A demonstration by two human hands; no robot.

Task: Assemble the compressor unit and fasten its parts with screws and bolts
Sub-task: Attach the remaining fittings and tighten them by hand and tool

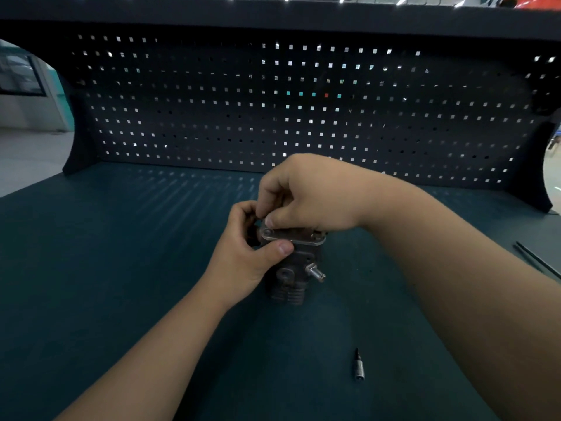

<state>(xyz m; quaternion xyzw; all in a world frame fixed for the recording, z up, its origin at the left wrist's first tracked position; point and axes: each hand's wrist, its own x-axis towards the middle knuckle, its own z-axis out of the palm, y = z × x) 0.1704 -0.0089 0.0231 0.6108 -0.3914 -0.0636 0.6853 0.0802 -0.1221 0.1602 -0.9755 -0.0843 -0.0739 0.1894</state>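
Note:
A dark finned compressor body [290, 281] stands upright on the teal bench top, with a silver nozzle [315, 272] sticking out to its right. A flat metal cover plate [293, 235] lies on top of it. My left hand [249, 253] grips the body's upper left side, thumb pressed under the plate's edge. My right hand [306, 199] reaches over from the right and pinches something small at the plate's left corner; the pinched piece is hidden by the fingers.
A small silver screwdriver bit [358, 364] lies on the bench near the front. Thin dark rods [537, 261] rest at the right edge. A black pegboard [273, 110] walls off the back of the bench.

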